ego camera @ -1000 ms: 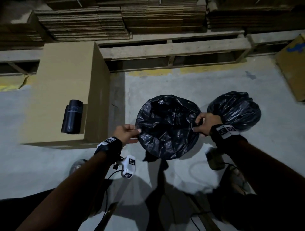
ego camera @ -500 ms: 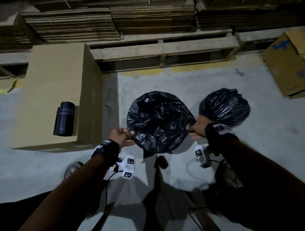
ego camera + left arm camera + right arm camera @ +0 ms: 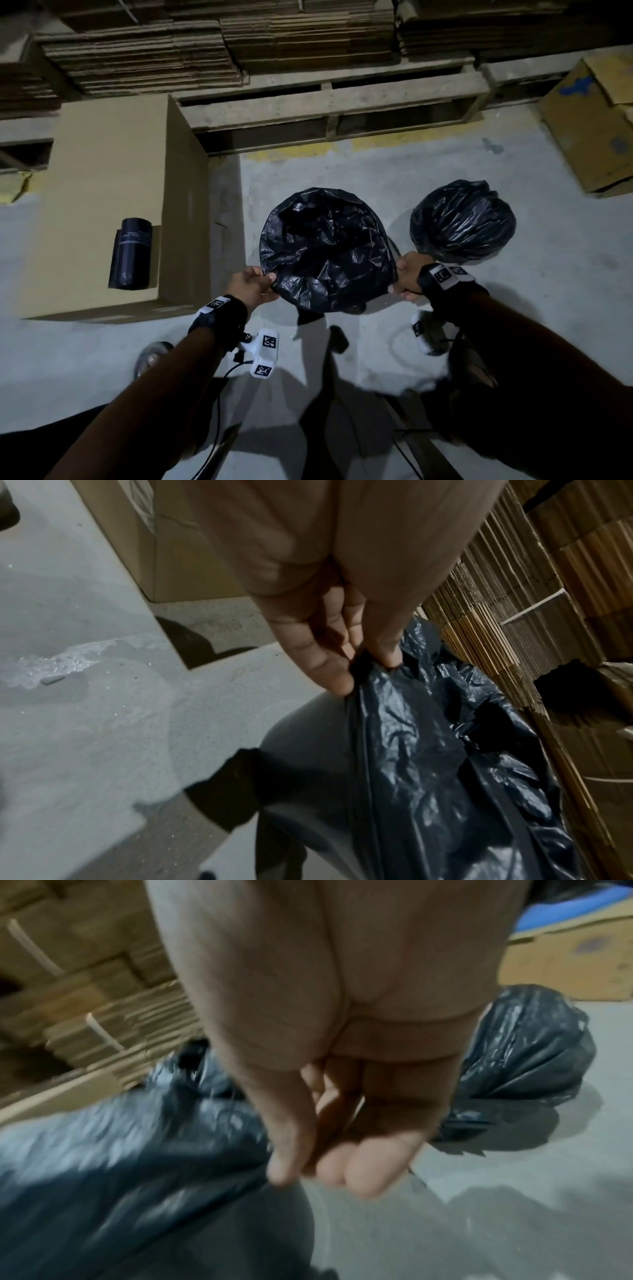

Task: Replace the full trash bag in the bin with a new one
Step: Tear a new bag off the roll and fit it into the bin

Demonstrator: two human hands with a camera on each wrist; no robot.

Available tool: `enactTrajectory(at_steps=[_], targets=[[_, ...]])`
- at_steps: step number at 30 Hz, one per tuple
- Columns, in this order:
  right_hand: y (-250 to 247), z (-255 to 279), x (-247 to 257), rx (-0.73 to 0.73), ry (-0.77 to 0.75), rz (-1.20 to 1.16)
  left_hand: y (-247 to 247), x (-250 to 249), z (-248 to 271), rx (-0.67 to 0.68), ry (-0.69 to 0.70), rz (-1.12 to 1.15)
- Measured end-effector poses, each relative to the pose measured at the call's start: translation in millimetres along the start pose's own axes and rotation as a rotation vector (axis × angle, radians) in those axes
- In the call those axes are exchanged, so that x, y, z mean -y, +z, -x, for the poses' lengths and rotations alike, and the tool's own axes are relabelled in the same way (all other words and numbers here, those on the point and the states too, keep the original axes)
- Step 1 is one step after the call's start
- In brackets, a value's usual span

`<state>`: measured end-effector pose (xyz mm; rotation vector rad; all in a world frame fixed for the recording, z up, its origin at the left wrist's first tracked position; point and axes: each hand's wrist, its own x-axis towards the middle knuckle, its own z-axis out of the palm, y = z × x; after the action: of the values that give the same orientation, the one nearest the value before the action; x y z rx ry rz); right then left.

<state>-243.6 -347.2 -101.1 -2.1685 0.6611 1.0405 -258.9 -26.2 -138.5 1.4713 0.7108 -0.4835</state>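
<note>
A new black trash bag lines the bin and lies open, its edge folded over the rim. The bin's grey wall shows below the fold. My left hand pinches the bag's edge at the near left rim, thumb against fingers. At the near right rim my right hand holds the bag's edge between thumb and fingers; that view is blurred. The full bag, tied shut, sits on the floor just right of the bin, beyond my right hand.
A roll of black bags lies on a large cardboard box at the left. Wooden pallets with stacked cardboard run along the back. Another carton stands at the far right. The floor is bare concrete.
My right hand has slid down and toward me along the right rim, drawing the bag's edge lower. The left hand keeps its pinch at the left rim.
</note>
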Motion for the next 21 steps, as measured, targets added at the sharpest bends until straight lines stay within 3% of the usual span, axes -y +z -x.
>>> enactTrajectory(at_steps=[3, 8, 16, 21], targets=[[4, -4, 3, -0.133, 0.006, 0.012, 0, 2, 0, 0.024, 0.001, 0.043], [10, -7, 0, -0.01, 0.009, -0.247, -9, -3, 4, 0.1, -0.06, 0.131], [25, -25, -12, -0.097, 0.008, -0.23, -15, 14, 6, 0.021, 0.047, 0.037], [28, -36, -12, -0.148, 0.006, -0.191, -16, 16, -9, -0.048, 0.132, -0.166]])
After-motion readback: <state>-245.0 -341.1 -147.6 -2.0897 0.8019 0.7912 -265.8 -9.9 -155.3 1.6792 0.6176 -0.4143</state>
